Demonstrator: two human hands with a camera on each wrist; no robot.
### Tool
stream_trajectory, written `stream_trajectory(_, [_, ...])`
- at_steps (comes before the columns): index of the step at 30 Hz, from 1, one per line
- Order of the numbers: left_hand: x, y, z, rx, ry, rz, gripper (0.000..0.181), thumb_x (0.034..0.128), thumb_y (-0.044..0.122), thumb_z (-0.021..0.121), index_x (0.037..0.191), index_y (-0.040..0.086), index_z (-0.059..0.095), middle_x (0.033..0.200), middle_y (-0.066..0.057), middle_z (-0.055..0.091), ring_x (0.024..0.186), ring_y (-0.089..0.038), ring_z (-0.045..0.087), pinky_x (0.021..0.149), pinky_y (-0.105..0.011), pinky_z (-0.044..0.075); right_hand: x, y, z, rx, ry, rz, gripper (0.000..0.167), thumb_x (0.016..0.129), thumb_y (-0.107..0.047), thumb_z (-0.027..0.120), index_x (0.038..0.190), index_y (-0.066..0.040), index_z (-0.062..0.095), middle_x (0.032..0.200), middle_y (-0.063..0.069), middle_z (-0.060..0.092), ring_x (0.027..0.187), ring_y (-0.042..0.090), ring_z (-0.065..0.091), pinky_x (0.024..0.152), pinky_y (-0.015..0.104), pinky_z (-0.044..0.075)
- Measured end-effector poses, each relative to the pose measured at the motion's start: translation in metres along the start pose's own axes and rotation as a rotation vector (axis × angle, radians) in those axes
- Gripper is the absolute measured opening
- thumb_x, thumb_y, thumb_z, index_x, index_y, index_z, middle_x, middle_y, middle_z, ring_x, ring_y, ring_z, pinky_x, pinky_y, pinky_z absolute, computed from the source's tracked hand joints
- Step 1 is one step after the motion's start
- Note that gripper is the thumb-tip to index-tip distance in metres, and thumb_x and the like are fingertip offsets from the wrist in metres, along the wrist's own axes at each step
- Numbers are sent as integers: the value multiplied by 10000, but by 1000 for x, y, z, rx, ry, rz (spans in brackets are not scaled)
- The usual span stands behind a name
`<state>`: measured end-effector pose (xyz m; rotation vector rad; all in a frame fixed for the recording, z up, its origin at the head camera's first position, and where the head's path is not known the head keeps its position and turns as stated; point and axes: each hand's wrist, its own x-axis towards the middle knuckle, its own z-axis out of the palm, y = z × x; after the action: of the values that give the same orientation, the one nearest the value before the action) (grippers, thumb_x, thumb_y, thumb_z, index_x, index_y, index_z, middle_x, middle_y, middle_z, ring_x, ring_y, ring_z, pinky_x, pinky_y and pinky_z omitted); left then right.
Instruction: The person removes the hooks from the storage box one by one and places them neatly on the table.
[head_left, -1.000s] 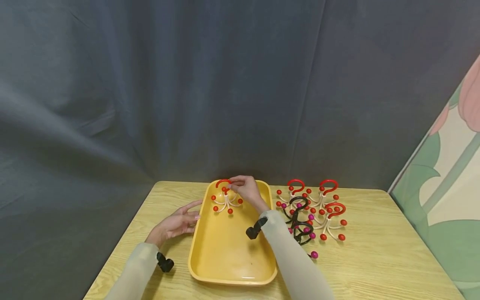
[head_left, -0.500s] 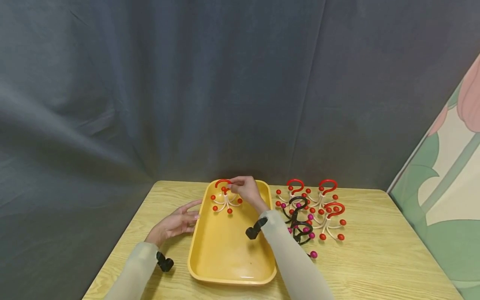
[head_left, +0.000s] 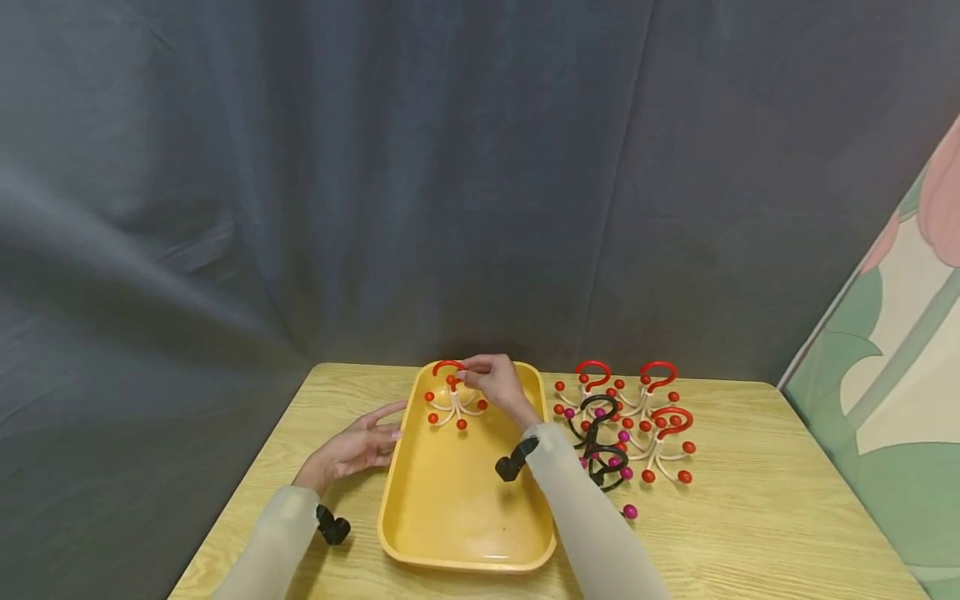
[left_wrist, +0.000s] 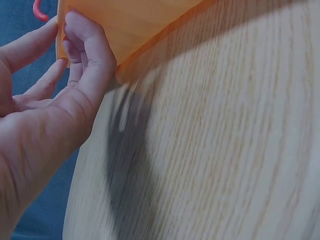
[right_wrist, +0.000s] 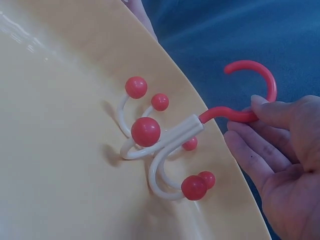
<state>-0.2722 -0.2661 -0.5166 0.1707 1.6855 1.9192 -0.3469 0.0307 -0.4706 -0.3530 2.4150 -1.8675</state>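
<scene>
My right hand (head_left: pixel 495 385) pinches the red hook (right_wrist: pixel 239 117) of a hanger with a white stem and several curved white arms (right_wrist: pixel 187 131) tipped with red balls. The hanger stands tilted at the far end of a yellow tray (head_left: pixel 465 500), its arms low inside the tray and its hook reaching past the rim. Beside the tray's left wall is my left hand (head_left: pixel 360 446). Its fingertips touch the orange-looking tray side (left_wrist: pixel 130 30) in the left wrist view, some fingers bent and others nearly straight.
Right of the tray stand several more hangers: red-and-white ones (head_left: pixel 660 454) and black ones with magenta balls (head_left: pixel 592 437), close together. A wooden table (head_left: pixel 750 500) carries everything. Behind its back edge hangs a dark curtain (head_left: pixel 480 208), with a floral panel (head_left: pixel 907 375) at right.
Both hands, the hanger and the tray keep their places. The whole head view shifts only very slightly.
</scene>
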Motion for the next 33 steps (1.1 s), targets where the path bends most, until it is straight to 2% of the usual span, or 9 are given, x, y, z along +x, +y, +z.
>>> stream_trajectory(7, [1, 1, 0, -3, -9, 6, 702, 1093, 64, 524, 1693, 200, 185, 1588, -239, 491, 1216, -199, 690, 953, -389, 618, -2, -4, -6, 21, 3, -23, 184, 972, -93, 742, 1134, -20, 790, 1100, 170, 810, 1043, 368, 780, 950, 480, 625])
stream_trajectory(13, [0, 2, 1, -16, -14, 1, 703, 1092, 49, 516, 1693, 191, 179, 1548, -197, 551, 1205, -198, 693, 949, -395, 621, -7, -17, -15, 21, 49, -40, 175, 955, -128, 771, 1113, -59, 804, 1066, 136, 822, 1021, 356, 788, 905, 437, 641])
stream_trajectory(18, [0, 2, 0, -23, -16, 1, 702, 1092, 36, 506, 1693, 190, 177, 1552, -197, 548, 1208, -202, 692, 951, -393, 618, -12, -34, -27, 19, 71, -50, 207, 939, -166, 799, 1124, -76, 809, 1056, 113, 827, 994, 301, 800, 905, 489, 634])
stream_trajectory(23, [-1, 2, -1, -26, -11, -1, 712, 1090, 45, 517, 1694, 190, 170, 1538, -169, 566, 1221, -199, 687, 959, -395, 617, -19, -54, -39, 25, 71, -75, 231, 940, -198, 804, 1147, -97, 808, 1066, 97, 828, 980, 256, 800, 885, 453, 639])
stream_trajectory(27, [-1, 2, -1, -33, -24, 2, 713, 1094, 38, 503, 1696, 185, 152, 1507, -125, 602, 1219, -189, 689, 964, -399, 616, -27, -72, -49, 37, 66, -94, 235, 945, -204, 800, 1156, -101, 804, 1092, 123, 821, 1000, 298, 799, 894, 459, 638])
stream_trajectory(33, [0, 3, 0, -48, -36, -4, 714, 1093, 26, 499, 1697, 187, 154, 1541, -170, 561, 1212, -198, 697, 968, -409, 618, -42, -98, -69, 54, 70, -119, 268, 948, -217, 800, 1183, -87, 794, 1134, 160, 806, 997, 264, 803, 871, 367, 649])
